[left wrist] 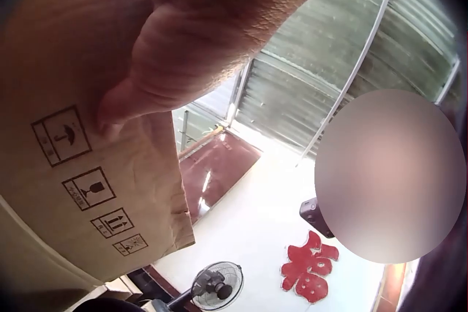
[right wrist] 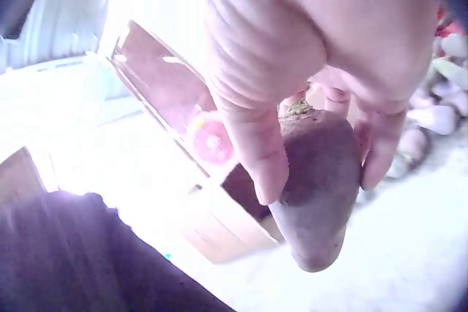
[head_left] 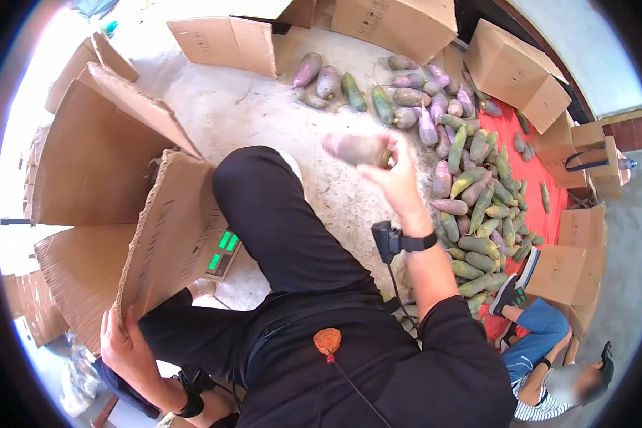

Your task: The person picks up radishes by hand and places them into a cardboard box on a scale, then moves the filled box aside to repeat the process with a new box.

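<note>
My right hand (head_left: 396, 175) grips a purple radish (head_left: 357, 148) by its stem end, above the pale floor in front of my knee; both are blurred. In the right wrist view the thumb and fingers of that hand (right wrist: 322, 56) lie around the top of the radish (right wrist: 314, 188), its tip hanging down. My left hand (head_left: 130, 351) holds the near edge of a large open cardboard box (head_left: 167, 235). In the left wrist view the hand (left wrist: 183, 56) lies over the printed wall of the box (left wrist: 73, 202), with the other fingers hidden.
A large heap of green and purple radishes (head_left: 478, 207) lies at the right, partly on a red sheet (head_left: 546, 192). Cardboard boxes (head_left: 396, 25) stand around it. A digital scale display (head_left: 225, 246) shows beside the open box. Another person (head_left: 535, 342) sits at the lower right.
</note>
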Tool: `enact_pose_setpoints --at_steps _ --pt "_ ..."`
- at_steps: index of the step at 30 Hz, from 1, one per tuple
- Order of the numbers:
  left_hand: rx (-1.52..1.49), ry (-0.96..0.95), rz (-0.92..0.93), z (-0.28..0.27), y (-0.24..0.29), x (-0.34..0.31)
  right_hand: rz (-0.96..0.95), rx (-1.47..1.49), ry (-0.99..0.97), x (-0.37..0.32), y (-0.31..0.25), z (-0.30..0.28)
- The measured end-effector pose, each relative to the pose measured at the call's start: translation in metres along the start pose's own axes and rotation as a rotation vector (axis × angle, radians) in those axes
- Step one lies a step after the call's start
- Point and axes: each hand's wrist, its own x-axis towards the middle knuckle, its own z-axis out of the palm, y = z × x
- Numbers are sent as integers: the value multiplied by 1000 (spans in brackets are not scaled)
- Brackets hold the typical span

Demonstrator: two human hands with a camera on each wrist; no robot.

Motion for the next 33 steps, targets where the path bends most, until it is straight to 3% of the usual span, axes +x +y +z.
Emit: enact_pose_setpoints --at_steps 4,8,10,11,16,17,19,22,27,29,31,33 --pt "16 -8 0 -4 6 1 -295 311 -127 20 -119 38" --pt "26 33 57 -5 10 2 -673 534 -352 26 -189 91" --pt "26 42 71 -5 12 2 -676 437 -219 0 -239 142" --pt "45 47 71 -4 11 2 -653 458 -236 -3 -237 148" --pt "23 38 32 -5 9 0 -849 -6 -522 0 -227 169" --pt "23 24 28 -6 10 0 -793 17 -495 0 -224 161" --pt "24 6 20 -5 9 0 -673 269 -494 23 -176 161" --pt "45 11 41 -3 6 2 -448 224 -299 40 -126 125" --pt "27 7 49 -4 11 1 -218 -287 -197 41 16 40" --pt "-15 7 32 -3 10 2 -61 -461 -145 29 109 -7" --pt "-71 23 1 0 7 2 241 -661 -176 -3 145 -46" --pt "-89 1 -22 3 0 -1 324 -836 -125 -43 211 -96"
